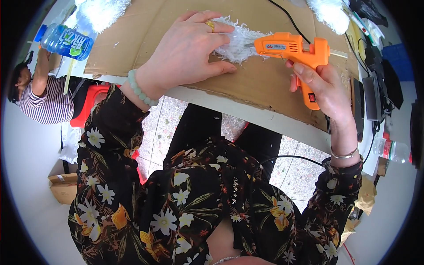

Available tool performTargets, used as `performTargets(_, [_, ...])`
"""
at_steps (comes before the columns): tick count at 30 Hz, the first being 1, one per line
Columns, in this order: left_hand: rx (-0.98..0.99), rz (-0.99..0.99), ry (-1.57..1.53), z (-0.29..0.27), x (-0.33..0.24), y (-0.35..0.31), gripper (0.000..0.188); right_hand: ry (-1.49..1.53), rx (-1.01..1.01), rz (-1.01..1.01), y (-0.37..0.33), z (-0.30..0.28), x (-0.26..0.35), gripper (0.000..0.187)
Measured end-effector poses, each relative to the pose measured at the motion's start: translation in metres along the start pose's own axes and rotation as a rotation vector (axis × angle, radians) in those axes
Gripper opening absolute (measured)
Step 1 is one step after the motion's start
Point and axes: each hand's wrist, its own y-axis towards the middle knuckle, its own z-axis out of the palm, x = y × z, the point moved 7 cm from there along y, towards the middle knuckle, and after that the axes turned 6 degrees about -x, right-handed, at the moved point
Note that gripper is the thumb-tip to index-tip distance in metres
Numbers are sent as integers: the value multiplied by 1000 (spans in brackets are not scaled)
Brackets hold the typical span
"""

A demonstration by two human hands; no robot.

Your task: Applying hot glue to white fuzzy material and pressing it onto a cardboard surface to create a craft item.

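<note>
A white shaggy piece of plush fabric (238, 42) lies on the brown cardboard. My left hand (185, 55), with a ring and a pale bead bracelet, holds it down from the left; its fingertips rest on the pile and the thumb sits apart at its lower edge. In my right hand (318, 84) is an orange hot glue gun (291, 47), gripped by its handle with the fingers around the trigger. Its nozzle points left and meets the right end of the plush, where the fibres hide the tip. A glue stick (338, 53) sticks out of its back.
Cardboard (145, 26) covers the white table. More white plush stands at the back left (104, 13) and back right (329, 15). A bottle (66, 42) lies at left; a black cord (291, 17) runs behind the gun. Another person (48, 97) sits at far left.
</note>
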Motion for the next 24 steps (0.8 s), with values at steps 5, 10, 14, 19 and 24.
performTargets(5, [14, 9, 48, 0, -4, 4, 38, -31, -13, 53, -2, -1, -2, 31])
performTargets(10, [-62, 32, 69, -2, -5, 4, 39, -97, 29, 95, -2, 4, -5, 31])
performTargets(14, [-30, 14, 58, 1, -5, 6, 38, -119, 43, 103, -4, 5, -4, 32])
performTargets(19, [-11, -2, 60, -2, -5, 5, 40, -142, 77, 101, -5, 9, -2, 33])
performTargets(24, [-8, -2, 57, -3, -6, 9, 40, -151, 80, 112, -5, 8, 3, 32])
